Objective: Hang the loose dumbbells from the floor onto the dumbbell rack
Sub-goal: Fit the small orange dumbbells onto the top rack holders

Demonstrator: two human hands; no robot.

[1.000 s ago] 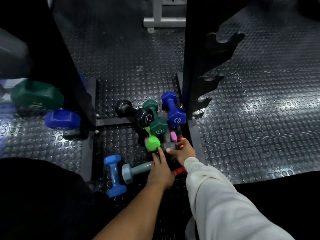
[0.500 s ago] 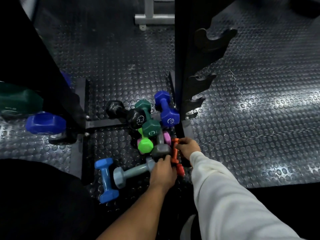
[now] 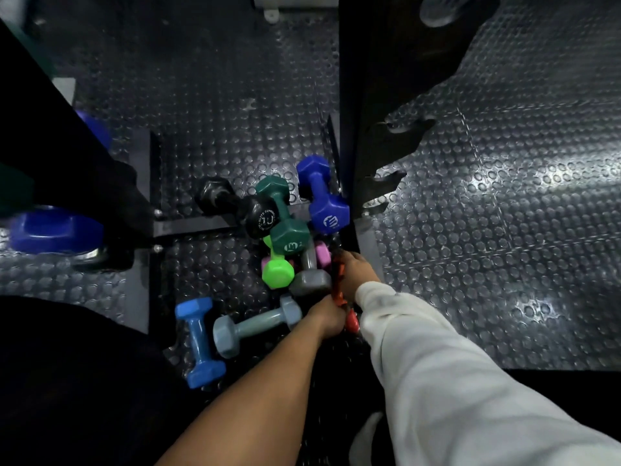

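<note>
Compared with half a second ago, we are seeing the right hand (image 3: pixel 357 272) in the white sleeve (image 3: pixel 447 368) lifting the small orange dumbbell (image 3: pixel 339 287) a little more upright, and the bare left hand (image 3: pixel 327 316) is now closing on its lower part. The fingers of both hands are curling round this dumbbell, though the fingertips are hidden from us.

At 11 o'clock from the hands, a pile is lying on the studded black rubber floor (image 3: pixel 504 264): a lime green dumbbell (image 3: pixel 277 272), a dark green hexagonal dumbbell (image 3: pixel 284 218), a black dumbbell (image 3: pixel 238 206), a dark blue dumbbell (image 3: pixel 322 196) and a dark grey dumbbell (image 3: pixel 311 277) touching the left hand. At 9 o'clock are lying a pale grey-blue dumbbell (image 3: pixel 255 327) and a light blue dumbbell (image 3: pixel 198 341). The black notched rack upright (image 3: pixel 379 112) is standing at 12 o'clock, close above the hands.

The orange dumbbell is thin, with small heads.
</note>
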